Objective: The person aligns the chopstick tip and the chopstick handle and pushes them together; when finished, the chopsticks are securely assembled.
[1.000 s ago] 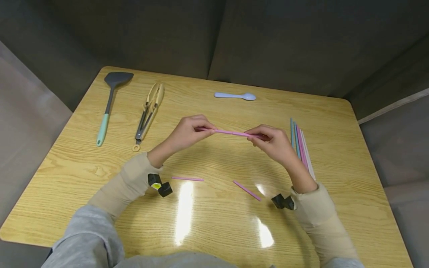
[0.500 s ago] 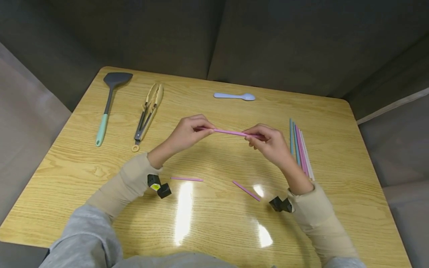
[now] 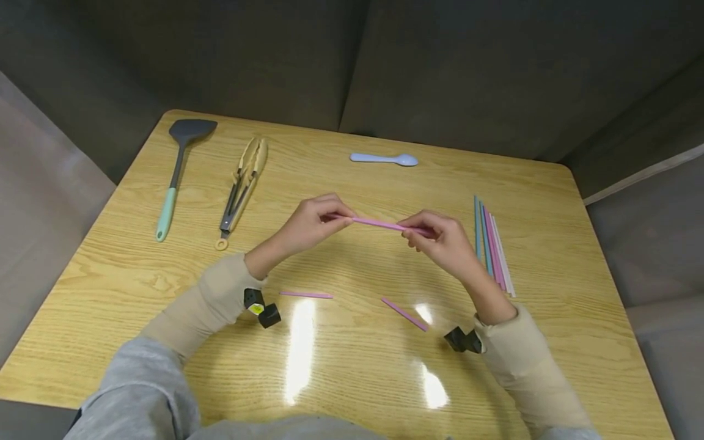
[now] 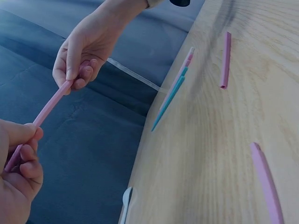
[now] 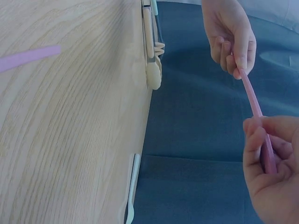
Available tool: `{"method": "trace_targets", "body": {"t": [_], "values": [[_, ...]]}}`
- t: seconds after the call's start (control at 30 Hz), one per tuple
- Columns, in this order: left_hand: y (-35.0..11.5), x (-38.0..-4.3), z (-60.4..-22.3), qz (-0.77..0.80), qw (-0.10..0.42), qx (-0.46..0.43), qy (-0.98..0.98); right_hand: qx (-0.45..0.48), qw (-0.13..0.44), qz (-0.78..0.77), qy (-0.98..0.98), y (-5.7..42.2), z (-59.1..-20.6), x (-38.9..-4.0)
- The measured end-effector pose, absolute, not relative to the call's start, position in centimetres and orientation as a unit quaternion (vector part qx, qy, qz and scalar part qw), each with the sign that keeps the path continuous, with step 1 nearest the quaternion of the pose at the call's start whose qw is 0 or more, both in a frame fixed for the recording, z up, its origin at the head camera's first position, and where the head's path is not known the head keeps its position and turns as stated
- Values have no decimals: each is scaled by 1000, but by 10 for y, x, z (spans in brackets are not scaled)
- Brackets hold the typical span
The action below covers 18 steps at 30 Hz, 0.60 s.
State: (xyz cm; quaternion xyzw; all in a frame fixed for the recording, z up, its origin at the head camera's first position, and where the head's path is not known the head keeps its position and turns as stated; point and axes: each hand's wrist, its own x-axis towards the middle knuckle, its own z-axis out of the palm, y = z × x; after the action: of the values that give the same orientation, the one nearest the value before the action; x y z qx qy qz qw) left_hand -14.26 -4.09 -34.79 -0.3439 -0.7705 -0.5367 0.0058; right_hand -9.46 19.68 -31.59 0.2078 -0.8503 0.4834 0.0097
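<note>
A pink drinking straw (image 3: pixel 379 223) is stretched between both hands, raised over the middle of the table. My left hand (image 3: pixel 312 223) pinches it near one end between thumb and fingers. Toward its other end, my right hand (image 3: pixel 442 241) pinches it in the same way. The left wrist view shows the straw (image 4: pixel 50 106) running straight from one hand to the other, its ends hidden in the fingers. Below the hands lie two short pink straw pieces, one piece (image 3: pixel 306 294) on the left and another piece (image 3: pixel 404 315) on the right.
Several blue, pink and white straws (image 3: pixel 489 244) lie side by side beyond the right forearm. A pale blue spoon (image 3: pixel 385 159) is near the table's far edge. Tongs (image 3: pixel 242 189) and a grey spatula (image 3: pixel 178 165) with a mint handle lie at the left.
Both hands have dropped slightly toward the body with the straw. The right hand has come a little closer to the left, and the straw's visible stretch is slightly shorter.
</note>
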Motion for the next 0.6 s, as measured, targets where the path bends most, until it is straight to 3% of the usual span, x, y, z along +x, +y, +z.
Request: {"method": "trace_targets", "body": {"t": [0.33,0.6], "values": [[-41,-143,-355,-509,-32,-347,-787,258,78,304,-914,202,-334,-97],[-53,-145,-359,-480,4,-313,-819,211,76,285,-932,223,-346,-96]]}}
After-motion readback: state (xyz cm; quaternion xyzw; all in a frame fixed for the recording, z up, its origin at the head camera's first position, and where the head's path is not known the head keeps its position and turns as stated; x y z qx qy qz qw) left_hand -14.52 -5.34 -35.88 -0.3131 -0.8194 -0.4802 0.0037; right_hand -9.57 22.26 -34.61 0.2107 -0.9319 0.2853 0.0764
